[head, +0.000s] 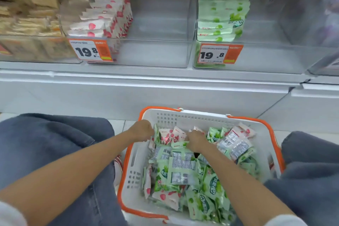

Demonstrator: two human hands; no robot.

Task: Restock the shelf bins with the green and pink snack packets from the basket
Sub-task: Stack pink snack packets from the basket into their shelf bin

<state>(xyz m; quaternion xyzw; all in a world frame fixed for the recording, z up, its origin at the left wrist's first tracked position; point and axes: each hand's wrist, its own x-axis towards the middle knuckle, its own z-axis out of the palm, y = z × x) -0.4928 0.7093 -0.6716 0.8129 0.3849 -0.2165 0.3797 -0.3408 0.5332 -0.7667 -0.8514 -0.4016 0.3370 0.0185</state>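
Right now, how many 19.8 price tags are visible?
2: left price tag on the pink-packet bin, right price tag on the green-packet bin; others may be hidden.

Left hand (142,130) and right hand (195,139) both in basket (183,115), fingers curled among pink packets (169,135) and green packets (211,189); grip unclear. Shelf bins (156,53) above, part-filled.

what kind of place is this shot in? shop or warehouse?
Most likely a retail shop aisle. Clear shelf bins hold pink snack packets and green snack packets, each bin front carries an orange price tag reading 19.8, and a white shopping basket with orange handles sits below.
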